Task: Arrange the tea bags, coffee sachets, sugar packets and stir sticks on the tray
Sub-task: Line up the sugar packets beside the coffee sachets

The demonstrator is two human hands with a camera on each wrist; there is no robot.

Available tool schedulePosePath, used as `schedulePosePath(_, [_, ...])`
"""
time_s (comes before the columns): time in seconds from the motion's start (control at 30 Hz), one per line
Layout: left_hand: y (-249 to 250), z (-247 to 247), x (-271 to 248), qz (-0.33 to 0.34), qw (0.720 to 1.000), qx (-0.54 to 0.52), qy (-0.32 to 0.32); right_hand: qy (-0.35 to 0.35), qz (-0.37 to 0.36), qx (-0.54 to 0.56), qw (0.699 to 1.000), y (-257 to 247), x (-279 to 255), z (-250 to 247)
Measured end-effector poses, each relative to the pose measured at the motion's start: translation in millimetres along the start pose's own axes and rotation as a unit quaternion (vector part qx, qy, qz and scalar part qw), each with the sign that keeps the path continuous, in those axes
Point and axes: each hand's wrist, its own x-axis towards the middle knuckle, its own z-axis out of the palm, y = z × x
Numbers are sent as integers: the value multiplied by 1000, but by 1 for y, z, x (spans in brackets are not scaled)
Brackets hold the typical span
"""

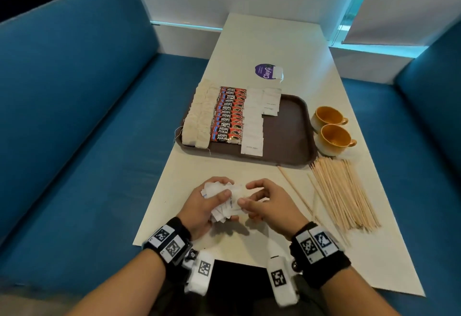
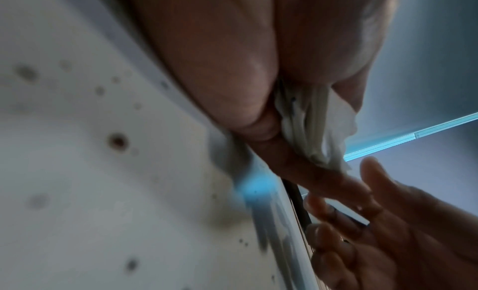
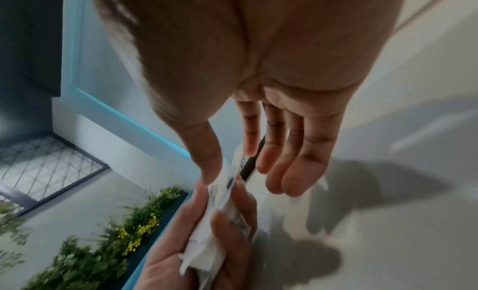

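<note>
**Two hands sort a bundle of white sugar packets in front of a half-filled tray**

A loose bundle of sugar packets (image 1: 225,203) sits in the left hand (image 1: 204,207), held just above the near part of a white table (image 1: 262,49). The left fingers curl around the bundle from below and the thumb presses on top. The left wrist view shows the packets' edges (image 2: 308,129) fanned out between thumb and fingers.

The right hand (image 1: 268,204) meets the bundle from the other side. Its thumb (image 3: 207,157) touches the top packet (image 3: 225,182) while the other fingers are nearly straight and relaxed; whether it actually pinches a packet cannot be told.

Beyond both hands lies a brown tray (image 1: 294,131). On it, running away from the hands, are rows laid side by side: tea bags (image 1: 199,116) farthest to the left, red coffee sachets (image 1: 229,116) next, then a long row of sugar packets already placed (image 1: 253,121), and a shorter row (image 1: 270,102) at the far end. The part of the tray beyond the right hand is bare.

To the right of the right hand, a spread of wooden stir sticks (image 1: 341,191) lies on the table, with one stray stick (image 1: 294,188) closer to the hand. Two orange-lined cups (image 1: 331,126) stand beyond the sticks, just beside the tray. A purple round sticker (image 1: 265,71) lies beyond the tray. Blue sofas (image 1: 74,91) flank the table.
</note>
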Motion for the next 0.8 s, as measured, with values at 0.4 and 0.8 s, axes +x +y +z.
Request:
schedulePosePath(0.4, [-1, 0, -5, -3, 1000, 19, -19, 67, -73, 21, 995, 15, -5, 12])
schedulePosePath(0.8, [-4, 3, -4, -8, 1000, 12, -4, 119, 27, 355, 927, 16, -7, 7])
